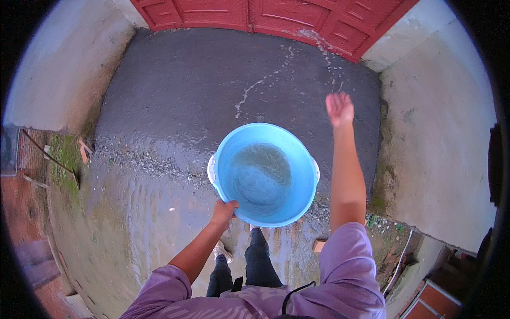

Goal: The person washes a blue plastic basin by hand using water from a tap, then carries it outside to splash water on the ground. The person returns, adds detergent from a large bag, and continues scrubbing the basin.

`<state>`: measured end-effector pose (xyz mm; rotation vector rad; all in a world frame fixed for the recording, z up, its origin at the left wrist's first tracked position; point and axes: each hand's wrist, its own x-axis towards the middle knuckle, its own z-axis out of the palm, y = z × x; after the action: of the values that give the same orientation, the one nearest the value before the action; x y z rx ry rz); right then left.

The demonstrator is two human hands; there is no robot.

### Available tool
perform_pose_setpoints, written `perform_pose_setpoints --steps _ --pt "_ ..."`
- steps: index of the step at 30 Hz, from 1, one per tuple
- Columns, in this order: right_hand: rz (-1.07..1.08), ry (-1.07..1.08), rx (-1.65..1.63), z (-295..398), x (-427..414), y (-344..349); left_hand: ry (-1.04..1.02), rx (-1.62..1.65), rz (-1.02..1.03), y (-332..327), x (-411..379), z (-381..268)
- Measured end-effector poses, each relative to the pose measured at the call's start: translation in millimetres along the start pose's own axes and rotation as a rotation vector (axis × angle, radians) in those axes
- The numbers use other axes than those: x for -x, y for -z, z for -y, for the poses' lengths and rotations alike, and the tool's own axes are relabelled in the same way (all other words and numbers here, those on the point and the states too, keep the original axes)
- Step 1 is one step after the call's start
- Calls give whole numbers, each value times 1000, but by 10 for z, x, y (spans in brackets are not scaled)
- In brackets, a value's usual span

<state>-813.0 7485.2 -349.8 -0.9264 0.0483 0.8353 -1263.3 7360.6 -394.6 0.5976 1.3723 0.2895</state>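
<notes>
My left hand (224,211) grips the near-left rim of a light blue plastic basin (299,199), thumb over the inside of the rim. The basin has white side handles and holds some cloudy water (263,167). My right hand (340,108) is raised beyond and to the right of the basin, blurred, with nothing seen in it. Splashes of water (250,91) fly through the air beyond the basin, some between my right hand and a red panelled metal gate (287,16).
Pale plastered walls (430,131) stand at both sides of the wet concrete ground (159,91). A strip of gravel (151,161) crosses it. A brick (319,245) lies near my feet at the right. Sticks and brick pieces (84,153) lie by moss at the left.
</notes>
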Motion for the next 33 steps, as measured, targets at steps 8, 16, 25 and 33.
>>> perform_pose_setpoints --steps 8,16,25,33 --pt "-449 -432 833 -1480 884 1698 36 -57 110 -342 222 -219" --pt "-525 -171 -394 -938 426 1671 41 -207 191 -694 71 -299" --pt "-201 81 197 2128 237 862 -23 -204 212 -1618 62 -533" --pt "-694 -448 347 -220 886 2711 16 -316 299 -1727 184 -429"
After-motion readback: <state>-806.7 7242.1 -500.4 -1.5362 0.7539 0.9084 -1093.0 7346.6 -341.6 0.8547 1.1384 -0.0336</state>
